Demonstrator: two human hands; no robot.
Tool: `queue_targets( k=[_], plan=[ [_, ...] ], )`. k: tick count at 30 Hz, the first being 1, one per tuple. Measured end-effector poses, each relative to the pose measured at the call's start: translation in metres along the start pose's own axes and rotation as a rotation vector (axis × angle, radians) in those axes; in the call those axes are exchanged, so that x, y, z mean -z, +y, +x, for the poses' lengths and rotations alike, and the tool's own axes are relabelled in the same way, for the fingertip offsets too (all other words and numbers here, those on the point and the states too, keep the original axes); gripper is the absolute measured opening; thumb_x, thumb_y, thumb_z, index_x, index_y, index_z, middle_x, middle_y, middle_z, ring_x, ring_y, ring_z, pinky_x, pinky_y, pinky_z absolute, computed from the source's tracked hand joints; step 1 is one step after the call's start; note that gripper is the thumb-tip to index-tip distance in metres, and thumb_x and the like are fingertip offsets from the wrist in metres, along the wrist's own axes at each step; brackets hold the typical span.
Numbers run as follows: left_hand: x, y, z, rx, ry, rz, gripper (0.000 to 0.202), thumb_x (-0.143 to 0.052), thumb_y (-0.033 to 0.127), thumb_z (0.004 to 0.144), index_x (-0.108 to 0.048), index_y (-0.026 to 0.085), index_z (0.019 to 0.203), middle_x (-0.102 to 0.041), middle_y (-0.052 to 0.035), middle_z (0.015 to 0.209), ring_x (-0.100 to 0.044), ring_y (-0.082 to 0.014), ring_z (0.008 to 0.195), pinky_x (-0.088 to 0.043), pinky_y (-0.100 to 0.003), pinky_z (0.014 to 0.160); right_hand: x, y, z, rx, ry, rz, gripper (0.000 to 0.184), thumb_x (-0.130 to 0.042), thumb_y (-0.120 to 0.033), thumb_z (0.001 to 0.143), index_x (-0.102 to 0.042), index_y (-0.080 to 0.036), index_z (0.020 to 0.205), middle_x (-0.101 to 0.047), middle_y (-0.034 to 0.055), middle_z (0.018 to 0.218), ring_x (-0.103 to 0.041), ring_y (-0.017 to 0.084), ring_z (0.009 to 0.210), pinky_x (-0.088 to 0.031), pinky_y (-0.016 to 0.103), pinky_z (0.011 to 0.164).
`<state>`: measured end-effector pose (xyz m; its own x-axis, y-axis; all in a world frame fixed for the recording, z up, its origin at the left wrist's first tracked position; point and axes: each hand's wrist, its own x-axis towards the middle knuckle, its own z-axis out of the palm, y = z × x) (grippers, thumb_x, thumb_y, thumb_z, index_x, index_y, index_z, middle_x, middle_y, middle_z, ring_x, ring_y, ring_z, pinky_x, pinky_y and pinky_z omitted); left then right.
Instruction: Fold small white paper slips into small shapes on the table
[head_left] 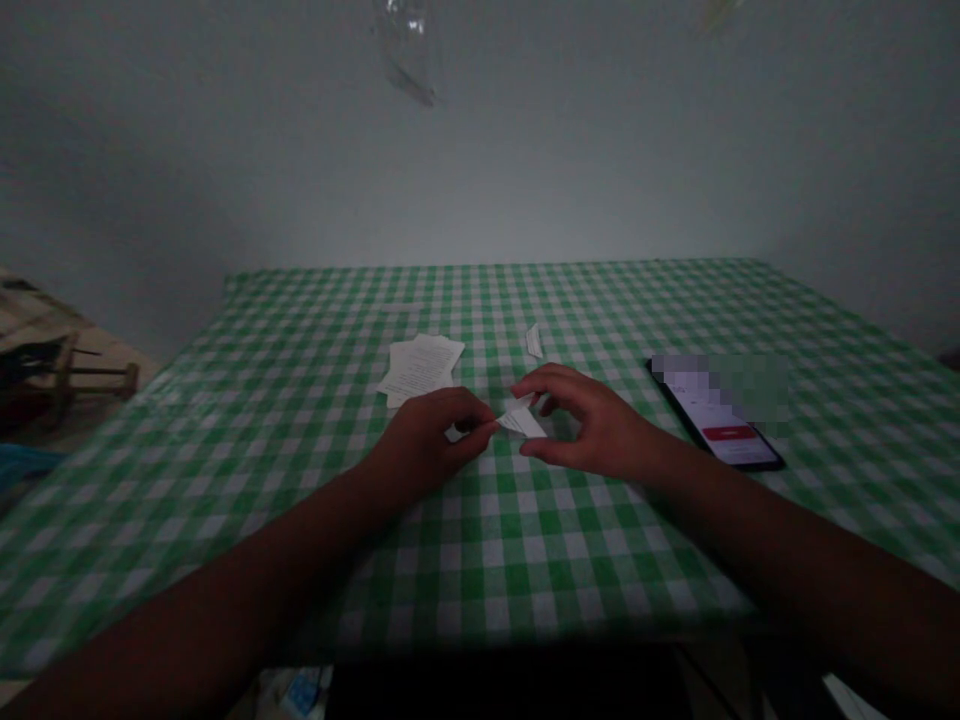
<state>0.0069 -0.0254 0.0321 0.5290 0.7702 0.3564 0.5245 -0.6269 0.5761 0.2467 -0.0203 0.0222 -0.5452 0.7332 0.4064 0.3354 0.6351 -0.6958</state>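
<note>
A small piece of printed white paper (523, 420), folded to a triangular shape, is held up over the middle of the checked table. My left hand (439, 435) pinches its left tip between thumb and forefinger. Around the paper's right side curves my right hand (589, 420), thumb and fingers apart; whether a fingertip touches the paper I cannot tell. Just beyond the left hand lies a loose stack of printed paper pieces (421, 368), fanned out a little. Another small folded paper (533, 341) rests on the cloth behind the right hand.
A green and white checked cloth (480, 560) covers the table. To the right of my right hand lies a phone (731, 434) with its screen lit. A pale wall (570, 150) stands behind the table, with a clear plastic item (409, 50) hanging high up.
</note>
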Motion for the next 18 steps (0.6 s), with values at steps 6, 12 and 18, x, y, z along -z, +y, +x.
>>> queue_targets(
  k=[6, 12, 18],
  plan=[
    [-0.001, 0.000, -0.001, 0.006, 0.008, 0.003, 0.010, -0.060, 0.024, 0.088, -0.062, 0.017, 0.081, -0.061, 0.0005, 0.074, -0.055, -0.0118, 0.068, -0.044, -0.026, 0.066, -0.004, -0.002, 0.001, -0.098, 0.003, 0.104, 0.023, -0.071, -0.028, 0.083, -0.066, -0.024, 0.106, -0.067, 0.0036, 0.102, -0.063, 0.017, 0.088, -0.053, 0.035, 0.079],
    [-0.003, 0.003, -0.001, 0.105, -0.041, -0.124, 0.014, -0.061, 0.030, 0.088, -0.064, 0.017, 0.085, -0.063, -0.0009, 0.080, -0.056, -0.0135, 0.072, -0.046, -0.028, 0.069, -0.012, 0.004, 0.000, -0.276, 0.006, 0.341, 0.017, -0.071, -0.036, 0.084, -0.069, -0.022, 0.094, -0.068, 0.0019, 0.090, -0.063, 0.016, 0.079, -0.052, 0.033, 0.073],
    [-0.013, 0.005, 0.000, 0.328, -0.074, -0.321, 0.022, -0.063, 0.039, 0.087, -0.071, 0.019, 0.086, -0.069, -0.0017, 0.081, -0.060, -0.0150, 0.072, -0.045, -0.027, 0.067, -0.019, 0.008, -0.002, -0.350, 0.015, 0.474, 0.018, -0.073, -0.036, 0.082, -0.070, -0.022, 0.093, -0.070, 0.0010, 0.087, -0.064, 0.016, 0.079, -0.051, 0.032, 0.073]
  ],
)
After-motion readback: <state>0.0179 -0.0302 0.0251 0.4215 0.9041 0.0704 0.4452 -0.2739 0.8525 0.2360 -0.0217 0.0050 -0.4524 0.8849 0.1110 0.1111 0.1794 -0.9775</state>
